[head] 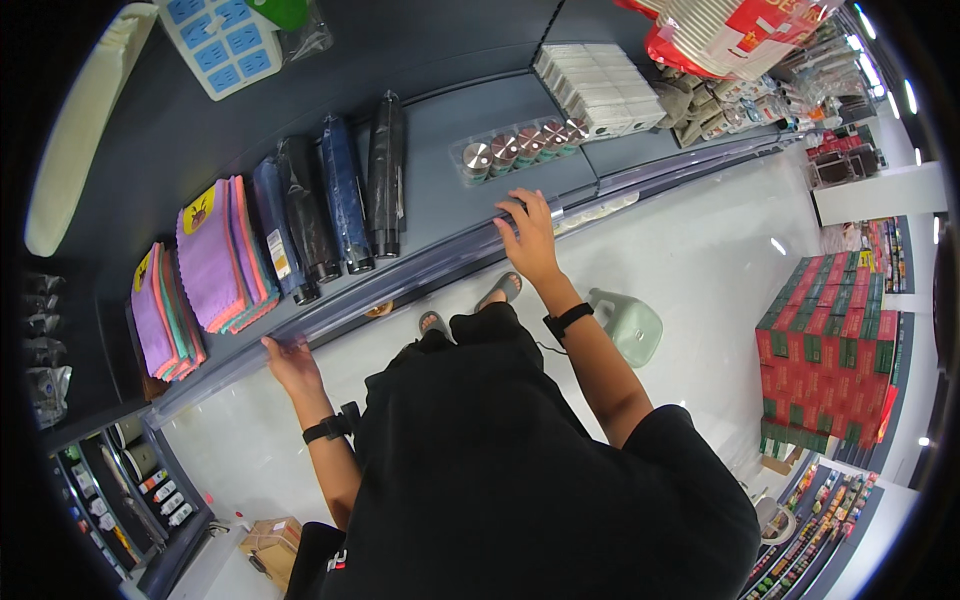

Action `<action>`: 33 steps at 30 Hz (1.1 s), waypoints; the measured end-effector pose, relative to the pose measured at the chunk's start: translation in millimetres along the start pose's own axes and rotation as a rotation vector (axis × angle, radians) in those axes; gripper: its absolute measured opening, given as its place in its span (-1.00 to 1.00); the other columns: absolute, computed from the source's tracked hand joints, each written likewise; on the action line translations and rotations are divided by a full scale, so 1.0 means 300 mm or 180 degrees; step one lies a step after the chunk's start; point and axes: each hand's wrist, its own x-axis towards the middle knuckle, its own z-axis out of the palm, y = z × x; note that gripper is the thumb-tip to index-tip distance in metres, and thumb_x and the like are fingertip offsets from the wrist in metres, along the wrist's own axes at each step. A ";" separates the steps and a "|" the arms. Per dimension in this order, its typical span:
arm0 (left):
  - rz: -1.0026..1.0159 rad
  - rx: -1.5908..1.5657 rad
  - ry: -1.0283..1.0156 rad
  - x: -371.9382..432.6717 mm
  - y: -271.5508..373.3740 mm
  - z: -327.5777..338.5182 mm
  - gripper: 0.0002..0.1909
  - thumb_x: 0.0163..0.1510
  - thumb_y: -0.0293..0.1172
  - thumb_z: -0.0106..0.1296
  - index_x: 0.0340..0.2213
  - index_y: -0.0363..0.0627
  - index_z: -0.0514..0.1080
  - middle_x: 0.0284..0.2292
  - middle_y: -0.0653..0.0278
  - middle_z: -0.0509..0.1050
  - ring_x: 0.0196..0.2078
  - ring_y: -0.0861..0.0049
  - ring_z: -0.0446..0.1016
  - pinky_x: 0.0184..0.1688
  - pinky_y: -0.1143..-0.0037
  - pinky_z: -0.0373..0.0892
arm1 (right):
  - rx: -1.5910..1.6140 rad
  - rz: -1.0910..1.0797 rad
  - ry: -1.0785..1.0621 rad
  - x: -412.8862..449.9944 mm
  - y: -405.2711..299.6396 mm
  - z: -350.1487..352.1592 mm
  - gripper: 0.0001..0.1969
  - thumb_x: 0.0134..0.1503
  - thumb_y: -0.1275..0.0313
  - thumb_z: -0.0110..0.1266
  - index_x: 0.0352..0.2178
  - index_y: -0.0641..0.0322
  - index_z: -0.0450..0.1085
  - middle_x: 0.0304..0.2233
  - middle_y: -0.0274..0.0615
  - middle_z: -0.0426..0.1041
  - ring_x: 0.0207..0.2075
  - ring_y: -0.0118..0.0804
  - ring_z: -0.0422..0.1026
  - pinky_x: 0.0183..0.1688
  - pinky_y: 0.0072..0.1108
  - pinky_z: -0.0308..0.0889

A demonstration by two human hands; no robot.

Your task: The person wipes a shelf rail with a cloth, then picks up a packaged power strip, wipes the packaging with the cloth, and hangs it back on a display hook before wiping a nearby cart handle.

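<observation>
My right hand [527,234] is at the front edge of a grey shop shelf [439,157], fingers spread and empty, just in front of a clear pack of metal-lidded jars [525,146]. Lower left, my left hand [295,367] meets the clear plastic front rail [360,300]. Its thumb is apart from the fingers, which are partly blurred at the rail, and no goods show in it. Beyond it lie two packs of scallop-edged cloths [217,255] in purple, coral and teal. Several folded umbrellas [346,195], navy and black in clear sleeves, lie between the cloths and the jars.
White boxes [600,90] stand right of the jars, below hanging packed paper cups [739,34]. A socket panel [225,45] hangs upper left. On the floor are a pale green stool [626,326], a cardboard box [274,547] and a tall stack of red and green cartons [825,345].
</observation>
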 end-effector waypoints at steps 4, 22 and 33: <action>-0.0018 0.0074 -0.0027 -0.008 -0.022 0.003 -0.71 0.23 -0.08 0.06 -0.22 -0.05 0.44 -0.27 0.37 0.50 -0.23 0.55 0.42 -0.05 0.35 0.35 | -0.0027 0.0021 -0.0114 0.000 0.028 -0.013 -0.73 0.14 0.40 0.09 -0.11 0.16 0.43 0.04 -0.04 0.35 0.15 0.08 0.26 0.30 -0.07 0.00; -0.1093 0.0553 -0.0642 -0.101 -0.096 0.112 -0.73 0.14 -0.11 0.21 -0.27 0.00 0.46 -0.28 0.43 0.53 -0.19 0.59 0.47 0.03 0.31 0.36 | -0.1040 0.0534 0.0103 0.006 0.248 -0.083 -0.51 0.28 0.33 -0.21 0.20 0.26 0.21 0.32 0.12 0.04 0.36 0.16 -0.05 0.35 -0.08 -0.19; -0.0911 0.0505 -0.0509 -0.081 -0.035 0.088 -0.75 0.15 -0.11 0.18 -0.29 0.00 0.50 -0.33 0.39 0.54 -0.23 0.57 0.49 -0.06 0.45 0.39 | -0.0938 0.0523 0.0131 0.005 0.178 -0.031 -0.50 0.27 0.32 -0.23 0.22 0.26 0.19 0.32 0.15 0.03 0.36 0.17 -0.05 0.36 -0.08 -0.20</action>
